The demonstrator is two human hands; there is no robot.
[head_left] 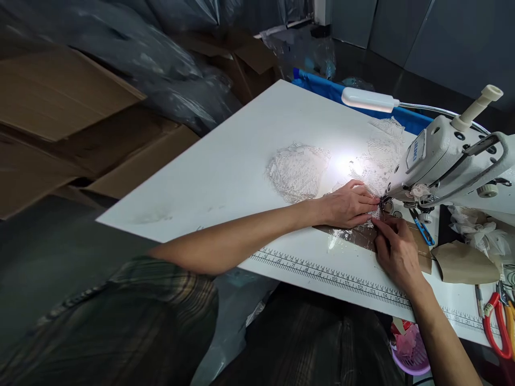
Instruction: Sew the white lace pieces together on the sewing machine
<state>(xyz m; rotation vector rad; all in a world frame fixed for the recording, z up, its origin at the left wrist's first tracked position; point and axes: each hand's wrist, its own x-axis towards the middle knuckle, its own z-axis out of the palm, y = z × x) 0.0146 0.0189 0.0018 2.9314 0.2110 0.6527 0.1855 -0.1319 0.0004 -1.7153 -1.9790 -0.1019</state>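
Observation:
My left hand lies flat with its fingers stretched over a piece of white lace, close by the needle area of a sewing machine. In front of the presser foot is my right hand. Its index fingertip touches the near edge of that lace, beside my left fingers, and its thumb is bent apart from it. Part of the lace is hidden beneath my left hand. Behind it, more lace spreads along the machine. Another pile of white lace rests on the white table.
A lamp shines onto the table. Right of the needle lie a blue thread snipper, brown paper and red-handled pliers. A printed ruler runs along the front edge. Cardboard boxes stand at left; a purple basket sits below.

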